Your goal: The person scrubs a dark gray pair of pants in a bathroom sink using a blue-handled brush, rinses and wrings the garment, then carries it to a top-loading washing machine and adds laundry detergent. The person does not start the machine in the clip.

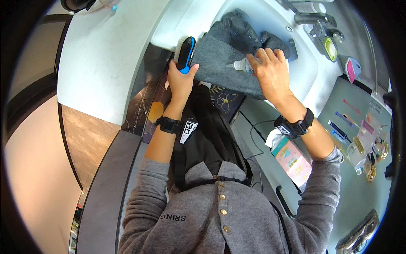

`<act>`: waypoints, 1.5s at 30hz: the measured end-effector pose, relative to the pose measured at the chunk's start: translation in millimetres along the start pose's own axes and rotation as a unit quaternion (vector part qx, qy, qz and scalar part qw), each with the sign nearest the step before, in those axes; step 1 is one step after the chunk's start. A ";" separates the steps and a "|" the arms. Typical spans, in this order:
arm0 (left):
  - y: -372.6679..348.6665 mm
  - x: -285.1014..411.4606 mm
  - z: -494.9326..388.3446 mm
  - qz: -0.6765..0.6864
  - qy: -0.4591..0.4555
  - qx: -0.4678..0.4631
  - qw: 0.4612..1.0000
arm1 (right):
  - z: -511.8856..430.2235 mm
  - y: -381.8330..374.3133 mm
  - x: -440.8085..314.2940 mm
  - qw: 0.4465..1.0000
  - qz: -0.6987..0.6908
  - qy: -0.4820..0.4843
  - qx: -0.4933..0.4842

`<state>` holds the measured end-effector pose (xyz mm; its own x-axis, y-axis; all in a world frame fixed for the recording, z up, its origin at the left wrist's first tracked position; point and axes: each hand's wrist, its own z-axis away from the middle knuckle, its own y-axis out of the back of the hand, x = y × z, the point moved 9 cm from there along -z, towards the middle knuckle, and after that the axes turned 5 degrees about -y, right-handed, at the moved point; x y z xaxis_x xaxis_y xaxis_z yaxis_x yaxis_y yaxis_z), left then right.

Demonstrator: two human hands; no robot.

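My left hand (181, 77) grips a black and blue scrub brush (186, 54) with pale bristles, held upright at the left edge of a grey cloth garment (219, 58). The garment drapes over the front rim of a white sink (304, 79), and part of it lies down in the basin, where it looks wet. Above the draped part, my right hand (271, 71) holds a small squeeze bottle (242, 65) tipped on its side, its narrow nozzle pointing left over the cloth. Most of the bottle's body is hidden by my fingers.
A dark faucet (315, 19) stands at the sink's far right, near a green soap holder (330, 49). On the right counter lie a tissue pack (291, 160), a toothbrush-like blue item (339, 130), hair accessories and a clear organizer (358, 152). A white countertop (98, 63) extends left.
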<state>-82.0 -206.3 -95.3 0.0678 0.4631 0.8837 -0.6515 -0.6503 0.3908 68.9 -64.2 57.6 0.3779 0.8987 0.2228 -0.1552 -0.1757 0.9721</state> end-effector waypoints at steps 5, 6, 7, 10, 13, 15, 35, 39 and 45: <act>-3.5 -2.9 -0.6 0.024 -0.007 -0.005 1.000 | -2.0 -5.6 -8.9 0.999 0.015 -0.006 -0.030; -3.9 -3.2 -0.6 0.025 -0.007 -0.005 1.000 | -2.3 -6.4 -9.5 0.999 0.012 -0.009 -0.031; -4.2 -3.6 -0.4 0.027 -0.006 -0.007 1.000 | -2.2 -7.7 -8.8 0.999 0.014 -0.013 -0.040; -3.9 -1.9 0.6 0.024 -0.011 -0.006 1.000 | -3.8 -8.5 -7.6 0.998 0.022 -0.020 -0.046; -4.1 -0.5 1.7 0.018 -0.006 -0.010 1.000 | -6.7 -11.2 -5.7 0.998 0.021 -0.018 -0.052; -3.6 0.8 1.6 0.007 -0.004 -0.011 1.000 | -8.3 -15.6 -5.5 0.997 0.008 -0.011 -0.071; -3.4 -30.5 1.3 0.092 0.036 -0.026 0.995 | 86.4 -40.7 128.3 0.888 -0.356 -0.290 0.026; 15.0 -22.8 5.1 0.075 0.053 -0.041 0.995 | 147.3 -25.7 267.1 0.775 -0.332 -0.491 0.220; 23.7 16.6 9.5 0.177 -0.014 -0.042 0.983 | 126.8 -70.6 385.4 0.718 -0.361 -0.448 0.391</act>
<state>-89.1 -219.8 -68.9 -0.1548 0.1983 0.9678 -0.6973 -0.7159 0.0352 341.3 243.6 84.1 0.5927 0.3109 -0.7430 0.8041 -0.2815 0.5236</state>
